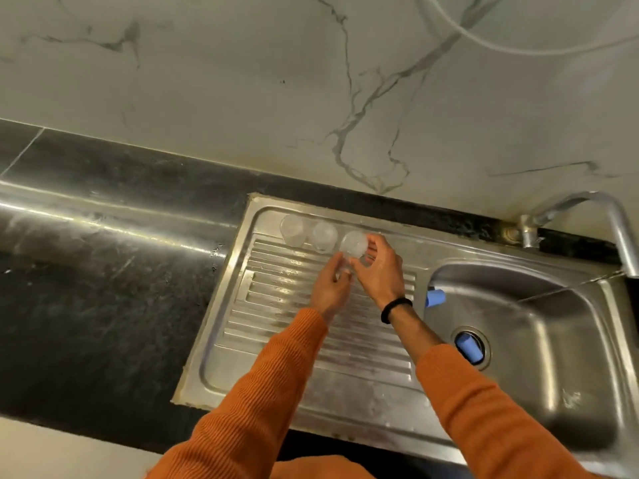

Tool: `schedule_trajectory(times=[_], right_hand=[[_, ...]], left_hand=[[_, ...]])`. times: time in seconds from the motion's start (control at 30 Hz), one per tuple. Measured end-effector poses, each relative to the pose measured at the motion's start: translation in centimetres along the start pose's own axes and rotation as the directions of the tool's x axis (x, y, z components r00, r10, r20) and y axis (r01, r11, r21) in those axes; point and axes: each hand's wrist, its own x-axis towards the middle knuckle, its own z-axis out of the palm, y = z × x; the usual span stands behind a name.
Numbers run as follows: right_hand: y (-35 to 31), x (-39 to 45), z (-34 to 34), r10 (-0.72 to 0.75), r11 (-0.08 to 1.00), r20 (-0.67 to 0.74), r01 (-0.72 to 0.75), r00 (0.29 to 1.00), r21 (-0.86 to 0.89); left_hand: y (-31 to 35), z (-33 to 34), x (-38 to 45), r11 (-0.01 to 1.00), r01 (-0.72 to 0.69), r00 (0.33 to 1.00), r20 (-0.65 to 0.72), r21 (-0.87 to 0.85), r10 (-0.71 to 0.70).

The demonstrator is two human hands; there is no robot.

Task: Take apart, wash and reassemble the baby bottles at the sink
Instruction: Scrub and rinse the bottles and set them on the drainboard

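Three clear baby bottle bodies stand in a row at the back of the steel draining board [276,340]: one at the left [292,229], one in the middle [324,236], and a third [352,245] at the right. My right hand [378,267] grips the third bottle from the right side. My left hand [332,288] holds its lower part from below. Two blue bottle parts lie in the sink basin: one [435,297] against the left wall, one [467,346] over the drain.
The steel sink basin [553,340] lies to the right with a chrome tap [587,216] above its back edge. Dark stone counter [103,271] stretches to the left. A marble wall rises behind, with a hose hanging at top right.
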Motion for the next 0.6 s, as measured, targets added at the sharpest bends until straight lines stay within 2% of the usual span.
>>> schedule_trajectory(times=[0.4,0.6], right_hand=[[0.6,1.4,0.6,-0.012,0.996,0.0,0.012,1.0,-0.093],[1.2,1.1,0.2,0.042,0.995,0.027,-0.039,0.999,-0.088]], left_hand=[[0.3,-1.0,1.1,1.0,-0.002,1.0,0.025,-0.03,0.003],[-0.2,-0.8,1.0,1.0,-0.006,1.0,-0.025,0.012,0.006]])
